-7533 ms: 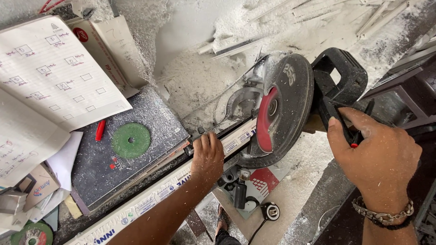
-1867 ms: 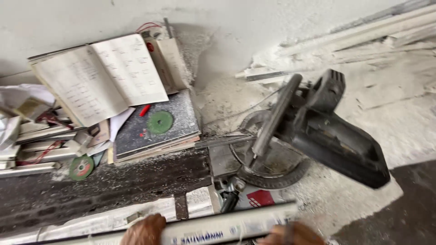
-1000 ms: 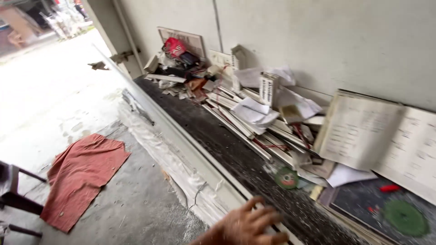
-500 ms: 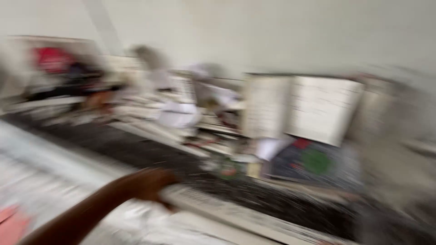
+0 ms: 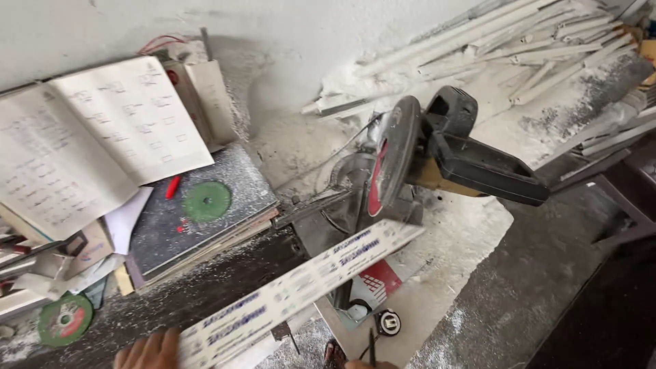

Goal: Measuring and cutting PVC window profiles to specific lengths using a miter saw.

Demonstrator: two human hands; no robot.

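Observation:
My left hand (image 5: 147, 350) shows at the bottom edge, its fingers on the near end of a long white printed profile strip (image 5: 301, 283). The strip runs up and to the right, and its far end lies at the base of a mitre saw (image 5: 410, 164). The saw's head with round blade guard and black handle (image 5: 488, 171) is raised over the dusty saw table. A sliver of skin at the bottom edge (image 5: 372, 364) may be my right hand; too little shows to tell what it does.
An open notebook (image 5: 89, 143) leans at the left over a dark board with a green cutting disc (image 5: 206, 201); another disc (image 5: 65, 320) lies lower left. White offcut strips (image 5: 519, 48) are piled along the wall at the upper right, amid white dust.
The view swung left along the bench and back to the saw. The white strip now lies angled toward the saw base, and my right hand has left the saw handle.

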